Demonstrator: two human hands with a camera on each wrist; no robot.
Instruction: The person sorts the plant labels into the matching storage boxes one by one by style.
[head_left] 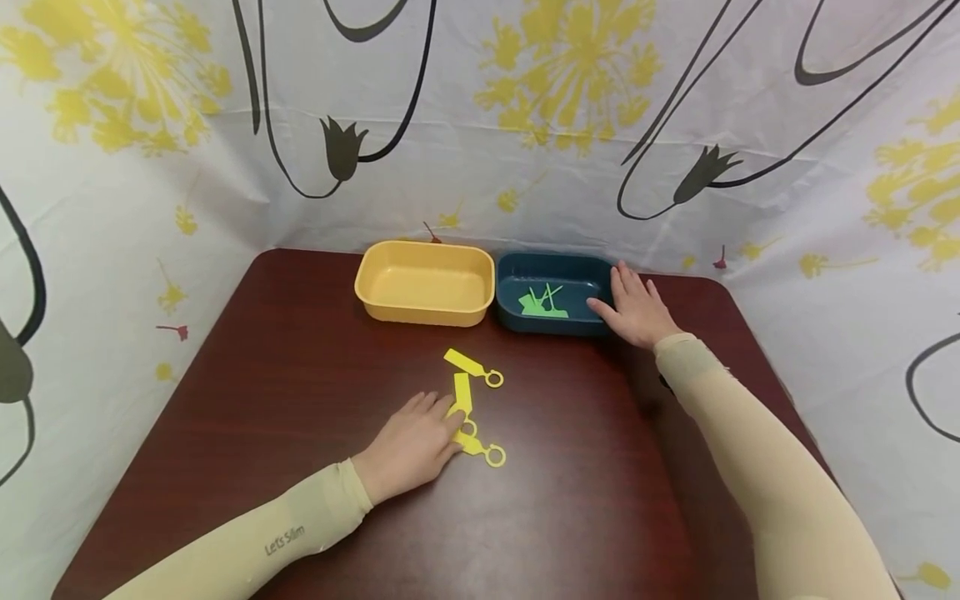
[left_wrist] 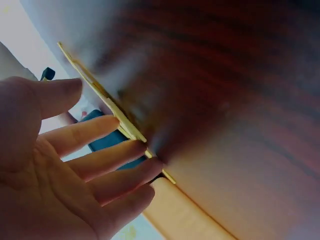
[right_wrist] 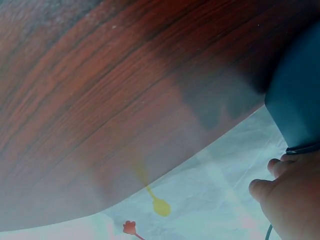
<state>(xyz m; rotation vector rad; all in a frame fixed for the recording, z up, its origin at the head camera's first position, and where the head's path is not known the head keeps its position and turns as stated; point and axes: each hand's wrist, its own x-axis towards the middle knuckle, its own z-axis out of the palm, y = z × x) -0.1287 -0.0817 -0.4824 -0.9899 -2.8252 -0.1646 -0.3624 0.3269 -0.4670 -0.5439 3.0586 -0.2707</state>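
Observation:
Flat yellow plastic tags (head_left: pixel 462 362), each with a ring at one end, lie in a loose group on the table. Over the nearer ones rests my left hand (head_left: pixel 411 446), its fingertips touching them. The left wrist view shows those fingers fairly straight, with the yellow tags (left_wrist: pixel 117 112) edge-on at the tips. At the right end of a dark blue bin (head_left: pixel 517 323) is my right hand (head_left: pixel 641 312), fingers spread along the rim and thumb over the inside. Several green tags (head_left: pixel 542 304) lie inside that bin. In the right wrist view, fingers meet the bin's rim (right_wrist: pixel 302 149).
A yellow bin (head_left: pixel 423 317) stands left of the blue one, side by side at the table's back edge. Below them is a dark red-brown wooden table (head_left: pixel 562 500). A white curtain with floral print (head_left: pixel 450 100) hangs close behind and at both sides.

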